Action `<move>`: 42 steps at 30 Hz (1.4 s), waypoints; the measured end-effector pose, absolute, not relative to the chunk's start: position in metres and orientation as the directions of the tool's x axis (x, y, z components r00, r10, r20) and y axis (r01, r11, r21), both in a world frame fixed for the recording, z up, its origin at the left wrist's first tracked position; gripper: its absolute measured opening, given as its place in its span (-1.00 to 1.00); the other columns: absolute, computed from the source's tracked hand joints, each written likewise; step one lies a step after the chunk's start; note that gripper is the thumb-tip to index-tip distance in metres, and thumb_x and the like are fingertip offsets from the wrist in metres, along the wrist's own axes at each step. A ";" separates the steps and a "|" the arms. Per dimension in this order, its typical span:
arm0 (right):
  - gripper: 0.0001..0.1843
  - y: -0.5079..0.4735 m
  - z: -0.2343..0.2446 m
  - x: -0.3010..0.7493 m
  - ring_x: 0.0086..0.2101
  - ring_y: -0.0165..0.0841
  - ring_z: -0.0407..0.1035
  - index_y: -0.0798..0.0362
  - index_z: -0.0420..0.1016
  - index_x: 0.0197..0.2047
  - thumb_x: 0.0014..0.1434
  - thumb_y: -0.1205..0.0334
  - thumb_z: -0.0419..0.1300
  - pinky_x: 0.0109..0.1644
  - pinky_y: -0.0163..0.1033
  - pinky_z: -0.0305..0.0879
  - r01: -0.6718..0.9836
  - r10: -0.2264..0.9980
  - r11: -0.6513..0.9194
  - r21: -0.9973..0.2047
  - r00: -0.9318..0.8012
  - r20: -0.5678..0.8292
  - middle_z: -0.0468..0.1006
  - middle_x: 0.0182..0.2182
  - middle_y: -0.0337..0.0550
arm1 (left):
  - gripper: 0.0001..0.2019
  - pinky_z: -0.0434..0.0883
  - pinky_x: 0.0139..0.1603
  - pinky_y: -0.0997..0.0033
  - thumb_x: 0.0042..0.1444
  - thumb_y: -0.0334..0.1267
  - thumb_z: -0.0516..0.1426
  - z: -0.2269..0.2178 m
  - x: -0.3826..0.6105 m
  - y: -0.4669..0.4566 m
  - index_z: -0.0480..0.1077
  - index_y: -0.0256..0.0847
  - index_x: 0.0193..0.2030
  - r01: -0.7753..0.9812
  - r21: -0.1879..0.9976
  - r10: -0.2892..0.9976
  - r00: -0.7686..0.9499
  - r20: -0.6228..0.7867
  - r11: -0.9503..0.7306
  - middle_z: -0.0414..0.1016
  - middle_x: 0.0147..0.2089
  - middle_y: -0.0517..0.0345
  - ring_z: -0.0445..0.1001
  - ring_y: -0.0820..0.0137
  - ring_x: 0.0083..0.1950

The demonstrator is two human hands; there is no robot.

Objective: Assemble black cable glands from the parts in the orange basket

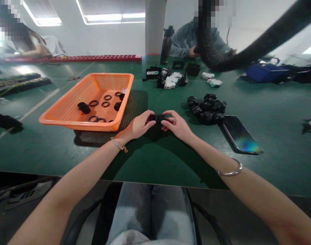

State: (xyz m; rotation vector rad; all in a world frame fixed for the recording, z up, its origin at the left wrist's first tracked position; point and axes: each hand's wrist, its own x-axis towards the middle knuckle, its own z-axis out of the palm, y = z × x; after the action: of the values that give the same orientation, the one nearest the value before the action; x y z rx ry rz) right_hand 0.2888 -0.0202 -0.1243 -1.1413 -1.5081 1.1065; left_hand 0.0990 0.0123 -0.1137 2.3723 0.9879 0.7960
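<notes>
A small black plastic fitting (157,118) is held between both my hands just above the green table (157,160). My left hand (140,125) pinches its left end with closed fingers. My right hand (175,124) grips its right end, fingers curled round it. A pile of similar black fittings (206,108) lies just right of my right hand. To the left stands an orange mesh basket (68,115) holding black rings (106,97) and a few black parts (84,107).
A dark phone (240,135) lies face up right of the pile. Black and white components (170,79) and a dark bottle (166,45) sit further back. Two other people sit at the far side. A thick black hose (259,44) arcs across the upper right.
</notes>
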 end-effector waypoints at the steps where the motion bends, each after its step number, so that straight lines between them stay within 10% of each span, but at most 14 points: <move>1: -0.58 -0.020 -0.124 0.289 -0.56 -0.41 0.39 -0.02 0.26 -0.17 -0.02 -0.06 0.23 -0.46 -0.27 0.35 0.156 0.980 0.152 -0.976 -0.152 0.129 0.46 -0.57 -0.34 | -0.75 0.34 -0.18 0.37 0.15 -0.09 -0.01 -0.115 0.100 0.013 0.23 -0.19 -0.12 0.477 0.601 0.746 0.571 0.343 -0.642 0.38 -0.27 0.16 0.40 0.36 -0.24; 10: -0.75 -0.023 -0.118 0.292 -0.37 -0.29 0.44 0.02 0.45 -0.30 0.02 0.04 0.20 -0.28 -0.18 0.37 0.392 0.972 0.233 -0.890 -0.102 0.210 0.54 -0.42 -0.18 | -0.82 0.28 -0.35 0.44 0.18 -0.13 -0.03 -0.115 0.104 0.009 0.20 -0.19 -0.20 0.427 0.744 0.813 0.518 0.264 -0.513 0.28 -0.50 0.31 0.34 0.45 -0.46; 26: -0.60 -0.021 -0.126 0.292 -0.45 -0.36 0.39 0.00 0.35 -0.07 0.00 0.08 0.21 -0.31 -0.18 0.35 0.301 0.971 0.232 -0.925 -0.133 0.200 0.48 -0.46 -0.28 | -0.73 0.27 -0.40 0.52 0.10 -0.07 0.07 -0.127 0.104 0.017 0.18 -0.20 -0.19 0.083 0.923 0.812 0.510 0.283 -0.375 0.24 -0.43 0.33 0.35 0.56 -0.47; 42: -0.58 -0.026 -0.121 0.293 -0.37 -0.36 0.46 -0.03 0.32 -0.09 -0.07 0.24 0.23 -0.26 -0.19 0.42 0.315 0.954 0.287 -0.905 -0.184 0.238 0.50 -0.36 -0.24 | -0.85 0.23 -0.41 0.50 0.19 -0.18 -0.01 -0.123 0.105 0.015 0.21 -0.22 -0.25 0.190 0.927 0.861 0.466 0.204 -0.323 0.28 -0.53 0.33 0.29 0.54 -0.51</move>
State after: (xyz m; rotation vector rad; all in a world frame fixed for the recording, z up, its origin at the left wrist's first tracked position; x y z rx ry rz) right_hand 0.2925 -0.0263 -0.1208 -1.1709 -1.6827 0.9185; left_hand 0.1054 0.0152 -0.1226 1.7884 0.8936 0.9081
